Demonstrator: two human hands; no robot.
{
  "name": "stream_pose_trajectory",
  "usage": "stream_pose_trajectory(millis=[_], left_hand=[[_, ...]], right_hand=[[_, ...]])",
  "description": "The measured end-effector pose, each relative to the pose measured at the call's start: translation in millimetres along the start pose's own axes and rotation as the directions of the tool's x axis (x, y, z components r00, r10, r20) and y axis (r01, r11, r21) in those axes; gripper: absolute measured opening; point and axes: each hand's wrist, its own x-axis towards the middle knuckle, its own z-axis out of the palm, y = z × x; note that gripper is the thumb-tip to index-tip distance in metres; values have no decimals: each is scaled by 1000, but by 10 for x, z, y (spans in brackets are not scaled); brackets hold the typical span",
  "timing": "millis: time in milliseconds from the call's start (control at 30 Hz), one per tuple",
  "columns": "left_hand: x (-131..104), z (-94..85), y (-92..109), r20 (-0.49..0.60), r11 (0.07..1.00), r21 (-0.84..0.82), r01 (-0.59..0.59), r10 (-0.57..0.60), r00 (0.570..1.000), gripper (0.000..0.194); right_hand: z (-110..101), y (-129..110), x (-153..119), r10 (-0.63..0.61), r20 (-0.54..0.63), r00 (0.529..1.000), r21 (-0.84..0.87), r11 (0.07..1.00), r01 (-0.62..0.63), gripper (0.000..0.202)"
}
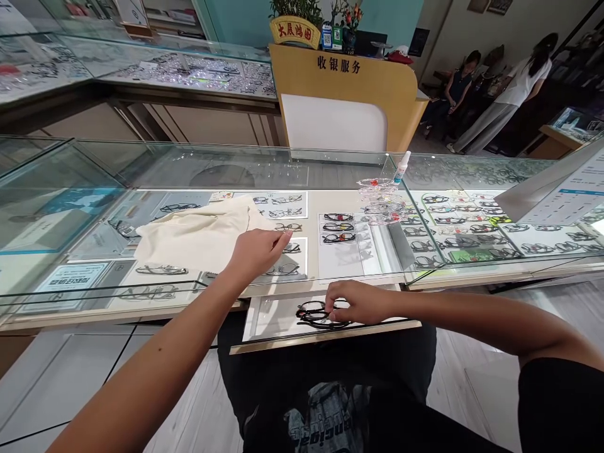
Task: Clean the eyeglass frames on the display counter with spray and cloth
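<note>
Where, in the head view, the right hand [357, 302] enters the open drawer [274, 318], black glasses [317, 317] lie, long axis crosswise; whether its bent fingers clamp them, I cannot tell. The left hand [257, 251], fingers curled, sits beside pale cloth [193, 236] on the glass counter [311, 287], a cashier desk [340, 82] beyond.

Shows cream on the cloth [198, 236], black on the eyeglasses [316, 324] in the drawer [271, 324], and white on the drawer's base. Runs golden yellow on the counter [396, 82] (with black characters across the front), teal on the wall [236, 19], and black with grey print on the shirt [330, 415].
</note>
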Motion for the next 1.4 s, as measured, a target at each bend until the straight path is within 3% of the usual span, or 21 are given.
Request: stream_pose_trajectory(millis=[100,233,333,467,567,733,1400], left_hand=[[0,-1,2,-3,1000,0,-5,5,1000,64],[-2,1,-2,-18,1000,1,-14,14,1000,65],[-7,-5,2,-10,1000,-11,-8,8,1000,66],[-16,-23,13,9,999,-36,14,-13,1000,64],[-16,-24,12,5,999,-46,18,-18,1000,63],[-8,-14,-1,1,999,-47,11,-10,1000,63],[-2,1,-6,7,999,-32,5,-5,1000,65]], right_hand=[[-186,-272,-136,-68,-18,998,-40,997,67,3],[-712,-507,-168,-215,-160,963,-212,961,179,7],[-1169,-411,12,-254,-326,911,-493,868,66,12],[-1482,-84,337,-196,-361,912,-649,755,-95,13],[-1492,84,491,-128,-374,919,-687,704,-181,15],[-1442,174,594,-92,-368,925,-707,674,-214,17],[-1455,384,633,-134,-352,926,-693,703,-161,15]])
